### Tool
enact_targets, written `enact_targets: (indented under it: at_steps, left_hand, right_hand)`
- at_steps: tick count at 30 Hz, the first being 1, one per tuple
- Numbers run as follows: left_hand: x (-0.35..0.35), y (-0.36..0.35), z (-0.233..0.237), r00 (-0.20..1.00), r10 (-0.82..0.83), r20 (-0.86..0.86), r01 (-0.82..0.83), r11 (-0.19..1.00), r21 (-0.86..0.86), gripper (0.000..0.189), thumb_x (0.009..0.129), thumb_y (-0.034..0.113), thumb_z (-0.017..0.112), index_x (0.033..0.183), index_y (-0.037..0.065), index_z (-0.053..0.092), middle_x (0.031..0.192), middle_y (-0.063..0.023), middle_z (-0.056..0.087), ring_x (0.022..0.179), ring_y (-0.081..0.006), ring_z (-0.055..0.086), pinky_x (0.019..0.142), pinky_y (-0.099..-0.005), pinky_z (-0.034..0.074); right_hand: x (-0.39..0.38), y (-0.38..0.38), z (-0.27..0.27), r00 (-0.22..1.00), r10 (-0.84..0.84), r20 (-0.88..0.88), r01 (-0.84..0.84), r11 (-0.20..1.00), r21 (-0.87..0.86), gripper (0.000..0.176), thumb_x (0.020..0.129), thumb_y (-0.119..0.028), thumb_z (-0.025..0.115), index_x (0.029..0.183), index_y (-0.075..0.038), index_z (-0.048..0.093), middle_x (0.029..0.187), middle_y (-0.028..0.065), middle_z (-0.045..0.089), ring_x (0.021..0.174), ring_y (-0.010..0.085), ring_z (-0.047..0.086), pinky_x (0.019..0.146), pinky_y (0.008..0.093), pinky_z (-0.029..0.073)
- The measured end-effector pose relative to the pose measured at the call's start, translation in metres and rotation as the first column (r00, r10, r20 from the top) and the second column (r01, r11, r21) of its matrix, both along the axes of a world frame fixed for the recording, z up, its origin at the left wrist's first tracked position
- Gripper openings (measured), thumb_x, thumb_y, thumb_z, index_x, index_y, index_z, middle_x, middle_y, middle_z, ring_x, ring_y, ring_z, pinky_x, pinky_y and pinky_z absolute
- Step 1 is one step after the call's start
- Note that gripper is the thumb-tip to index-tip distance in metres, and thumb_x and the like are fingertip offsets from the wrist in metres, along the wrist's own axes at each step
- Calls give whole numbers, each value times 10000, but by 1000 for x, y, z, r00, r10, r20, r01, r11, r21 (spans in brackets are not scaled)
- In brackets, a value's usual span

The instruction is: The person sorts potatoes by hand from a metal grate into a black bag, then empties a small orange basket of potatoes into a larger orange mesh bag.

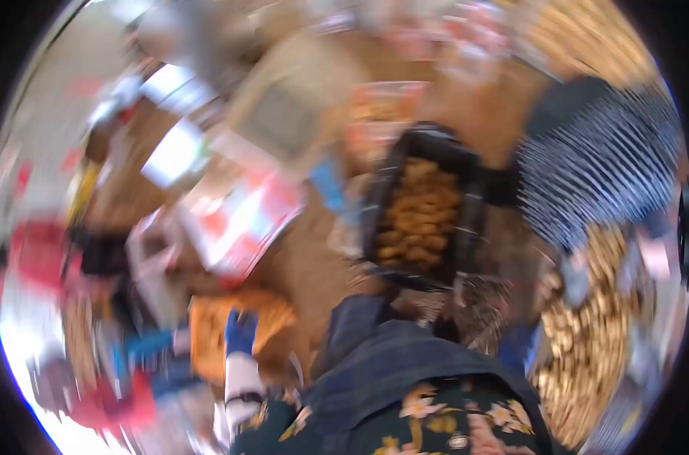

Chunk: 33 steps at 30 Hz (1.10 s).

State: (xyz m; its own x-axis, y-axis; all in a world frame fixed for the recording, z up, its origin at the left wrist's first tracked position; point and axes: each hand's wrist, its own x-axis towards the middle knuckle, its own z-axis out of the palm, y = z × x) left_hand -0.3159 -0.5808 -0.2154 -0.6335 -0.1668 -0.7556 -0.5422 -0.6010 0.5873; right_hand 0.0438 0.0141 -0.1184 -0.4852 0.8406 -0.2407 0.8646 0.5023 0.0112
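Note:
Motion blur smears the whole head view. My left hand [240, 334], in a blue glove, reaches forward at the lower left. It overlaps an orange, crinkled bag or sheet [208, 341]; the blur hides whether the fingers grip it or only lie over it. No part of my right hand can be made out. Ahead of my body stands a black crate [472, 220], lined with dark plastic, holding many small brown-yellow pieces [420, 216]. A pink-and-white printed plastic package [242, 216] lies beyond the orange item.
At the right, a person in a striped top [599, 167] bends near a large heap of golden-brown pieces [587, 341]. A beige sack [299, 91] and an orange-red packet [382, 114] lie ahead on brown ground. Blurred people in bright clothing are at the left edge.

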Motion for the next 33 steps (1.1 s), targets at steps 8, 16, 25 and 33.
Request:
enact_targets:
  at_steps: [8, 16, 25, 33]
  left_hand:
    - [-95, 292, 36, 446, -882, -153, 895, 433, 111, 90, 930, 174, 548, 942, 97, 593, 878, -58, 575, 772, -204, 564, 677, -347, 480]
    - [-3, 498, 154, -220, -915, -337, 962, -147, -230, 116, 935, 149, 571, 940, 44, 622, 880, -69, 637, 778, -188, 634, 694, -321, 535]
    - [152, 572, 181, -699, -586, -410, 708, -488, -510, 101, 942, 112, 602, 969, 25, 647, 854, -24, 643, 723, -88, 602, 657, -240, 506]
    - [244, 600, 151, -890, -191, -413, 436, -99, -894, 77, 886, 69, 669, 941, 28, 635, 859, -71, 639, 725, -163, 597, 668, -294, 488]
  right_hand:
    - [-44, -23, 78, 979, 16, -203, 18, 986, 163, 539, 789, -246, 630, 1299, -106, 524, 1388, 266, 401, 1054, 375, 561, 872, 469, 499]
    - [-22, -62, 61, 835, -41, -549, 169, 968, 184, 655, 814, -220, 645, 1416, -139, 400, 1386, 210, 426, 1179, 393, 508, 958, 478, 441]
    - [103, -140, 100, 660, -424, -620, 621, 772, 133, 507, 778, -116, 675, 1255, -82, 509, 1167, 164, 590, 1067, 361, 583, 895, 455, 486]
    - [198, -127, 92, 614, -630, -475, 768, 616, 176, 650, 794, -235, 702, 1362, -97, 419, 1233, 168, 537, 1071, 372, 588, 842, 479, 509]
